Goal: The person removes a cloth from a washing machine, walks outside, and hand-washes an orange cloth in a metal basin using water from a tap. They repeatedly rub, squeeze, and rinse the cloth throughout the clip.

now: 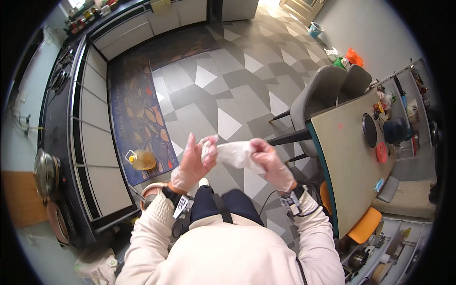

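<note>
Material (233,153), white and limp, spans from the left hand (202,156) to the right hand (268,164), over the floor (229,124) and ahead of the torso (223,251). I read its long axis as roughly crosswise. The right hand has its grip pinched on the right end; the left meets the other end, some fingers raised, and I cannot tell whether any close on it. Neither is clearly nearer. Lettering edges the floor mat (137,114); I see dark marks on the left wrist tag (181,205).

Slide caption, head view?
Gloved right hand grips a white cloth beside the gloved left hand, over a patterned floor.
</note>
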Tool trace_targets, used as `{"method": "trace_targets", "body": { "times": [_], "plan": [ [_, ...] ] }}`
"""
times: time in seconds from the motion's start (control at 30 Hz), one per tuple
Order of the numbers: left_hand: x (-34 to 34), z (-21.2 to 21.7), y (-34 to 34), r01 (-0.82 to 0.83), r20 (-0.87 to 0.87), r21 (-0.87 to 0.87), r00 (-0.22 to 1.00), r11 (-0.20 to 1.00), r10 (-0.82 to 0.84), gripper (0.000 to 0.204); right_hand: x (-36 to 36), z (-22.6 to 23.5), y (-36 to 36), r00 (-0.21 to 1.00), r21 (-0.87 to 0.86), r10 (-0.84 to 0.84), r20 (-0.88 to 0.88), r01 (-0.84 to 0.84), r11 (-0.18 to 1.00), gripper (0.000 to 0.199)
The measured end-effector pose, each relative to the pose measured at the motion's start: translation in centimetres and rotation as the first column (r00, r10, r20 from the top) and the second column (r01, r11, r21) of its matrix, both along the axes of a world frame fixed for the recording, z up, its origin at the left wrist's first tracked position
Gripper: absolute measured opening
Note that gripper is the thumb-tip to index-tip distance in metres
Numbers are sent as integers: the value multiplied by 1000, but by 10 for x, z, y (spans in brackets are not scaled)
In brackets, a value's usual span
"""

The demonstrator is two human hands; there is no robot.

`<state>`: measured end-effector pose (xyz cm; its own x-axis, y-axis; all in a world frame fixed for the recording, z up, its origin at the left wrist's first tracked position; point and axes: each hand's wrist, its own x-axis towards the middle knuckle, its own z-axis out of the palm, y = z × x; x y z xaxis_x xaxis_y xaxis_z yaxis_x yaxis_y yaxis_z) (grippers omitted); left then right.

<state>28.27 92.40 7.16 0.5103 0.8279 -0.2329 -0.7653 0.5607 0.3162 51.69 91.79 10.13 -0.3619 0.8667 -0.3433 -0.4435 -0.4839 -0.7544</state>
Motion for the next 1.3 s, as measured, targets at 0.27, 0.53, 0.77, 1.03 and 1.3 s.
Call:
{"method": "trace_targets", "body": {
  "times": [0.27,0.53,0.77,1.03,1.3],
  "plan": [
    [105,24,253,303,69,22,950,953,-304,70,86,47,177,955,122,-296,-21,296,947,28],
    [183,52,439,367,248,22,899,930,-361,80,169,83,370,937,179,-348,-32,348,920,28],
    [240,53,631,332,304,64,892,941,-335,81,239,102,565,939,292,-342,24,320,901,28],
    [359,78,858,475,376,61,804,878,-462,84,332,126,756,822,294,-567,-48,554,779,29],
    [538,66,1049,632,335,33,722,774,-605,84,463,89,924,652,341,-750,-110,734,588,37]
  ]
}}
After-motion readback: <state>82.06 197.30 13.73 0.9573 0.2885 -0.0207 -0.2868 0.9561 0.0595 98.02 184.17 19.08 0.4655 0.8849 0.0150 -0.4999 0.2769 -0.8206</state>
